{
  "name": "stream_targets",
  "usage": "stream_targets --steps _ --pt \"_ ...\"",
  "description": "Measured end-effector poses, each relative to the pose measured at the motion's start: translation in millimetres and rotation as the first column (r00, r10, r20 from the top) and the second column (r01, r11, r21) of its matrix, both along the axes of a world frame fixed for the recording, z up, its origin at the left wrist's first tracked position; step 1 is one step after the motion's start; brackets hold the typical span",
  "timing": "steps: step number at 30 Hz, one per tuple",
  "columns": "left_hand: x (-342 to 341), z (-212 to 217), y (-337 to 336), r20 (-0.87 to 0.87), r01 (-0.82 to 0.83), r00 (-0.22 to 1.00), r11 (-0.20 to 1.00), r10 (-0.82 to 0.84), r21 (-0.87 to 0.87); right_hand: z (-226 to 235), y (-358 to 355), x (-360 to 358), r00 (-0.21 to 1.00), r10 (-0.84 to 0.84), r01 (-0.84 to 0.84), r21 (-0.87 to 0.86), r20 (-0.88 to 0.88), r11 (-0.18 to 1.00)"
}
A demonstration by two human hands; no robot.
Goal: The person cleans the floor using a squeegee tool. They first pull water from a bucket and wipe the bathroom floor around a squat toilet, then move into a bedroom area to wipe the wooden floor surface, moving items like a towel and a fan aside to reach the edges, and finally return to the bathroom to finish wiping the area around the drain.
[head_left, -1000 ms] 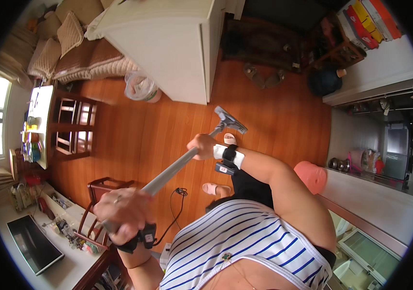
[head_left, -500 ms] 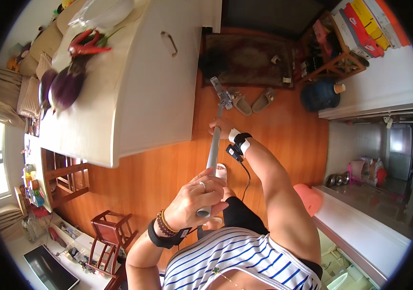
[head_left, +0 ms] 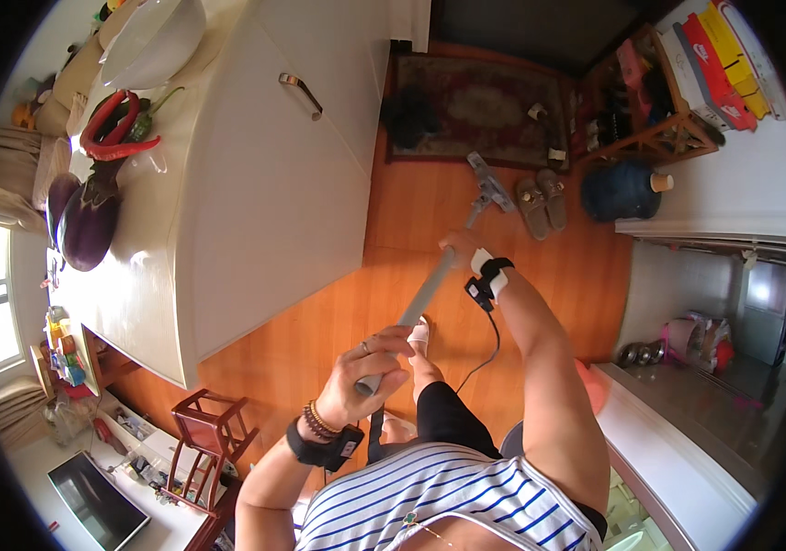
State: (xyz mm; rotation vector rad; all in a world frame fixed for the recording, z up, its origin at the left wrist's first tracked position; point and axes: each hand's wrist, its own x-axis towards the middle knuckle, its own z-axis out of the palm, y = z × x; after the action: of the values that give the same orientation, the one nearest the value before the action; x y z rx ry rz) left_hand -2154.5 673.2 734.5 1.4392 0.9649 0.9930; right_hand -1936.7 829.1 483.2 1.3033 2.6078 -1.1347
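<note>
A mop with a long grey pole (head_left: 425, 296) slants across the middle of the view. My left hand (head_left: 367, 375) is closed round the pole near its lower end. Farther along, my right hand (head_left: 466, 250) wraps the pole, its fingers slightly blurred. The mop's narrow grey head (head_left: 491, 182) lies on the wooden floor (head_left: 411, 207), short of the doormat. Just right of that head, a pair of brown slippers (head_left: 542, 204) stands close together. Whether head and slippers touch, I cannot tell.
A white cabinet (head_left: 273, 184) at left bears eggplants (head_left: 91, 225), red peppers (head_left: 122, 147) and a white bowl (head_left: 156, 44). Beyond the mop lies a patterned doormat (head_left: 475, 101). At right are a blue water jug (head_left: 615, 191) and a shoe rack (head_left: 659, 138). A wooden chair (head_left: 209, 427) stands lower left.
The mop head has swung to the right, both hands shifting with the pole. The slippers have moved right and now stand closer together. My view has shifted slightly.
</note>
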Motion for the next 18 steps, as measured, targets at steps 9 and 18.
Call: stream_targets --steps 9,18 --pt "-75.8 88.5 -76.4 -0.412 -0.447 0.833 0.889 0.371 -0.103 10.9 -101.1 -160.0 0.937 0.146 -0.148 0.017 -0.317 0.989" --pt "-73.9 89.5 -103.4 -0.35 -0.507 0.81 0.862 0.471 -0.015 61.4 -62.9 -169.4 0.858 0.479 -0.471 0.088 -0.185 0.878"
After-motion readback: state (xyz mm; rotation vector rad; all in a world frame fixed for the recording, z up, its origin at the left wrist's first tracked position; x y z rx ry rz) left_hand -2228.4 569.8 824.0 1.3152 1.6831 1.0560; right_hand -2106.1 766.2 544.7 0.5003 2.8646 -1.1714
